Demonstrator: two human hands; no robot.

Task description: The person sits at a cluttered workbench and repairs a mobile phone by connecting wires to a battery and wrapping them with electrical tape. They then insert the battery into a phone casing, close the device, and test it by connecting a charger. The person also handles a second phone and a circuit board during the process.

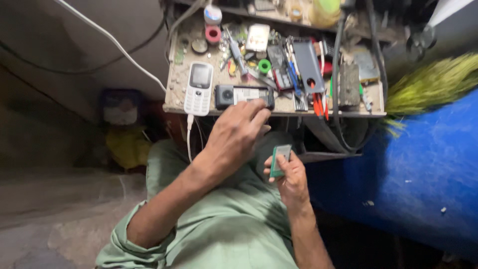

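Observation:
My left hand (234,137) reaches up to the front edge of a cluttered workbench (174,84), its fingertips touching a black opened phone body (244,95) that lies there. My right hand (289,174) is lower, over my lap, shut on a small green-edged flat part (280,158) like a screen or circuit board. A white keypad phone (199,88) lies on the bench just left of the black one, with a white cable plugged into its lower end.
The bench holds several tools: screwdrivers, red-handled pliers (318,103), tape rolls (213,34), a grey phone cover (307,62). A blue barrel (423,169) stands at right, a green broom (433,82) above it. A white cable (114,42) crosses the wall at left.

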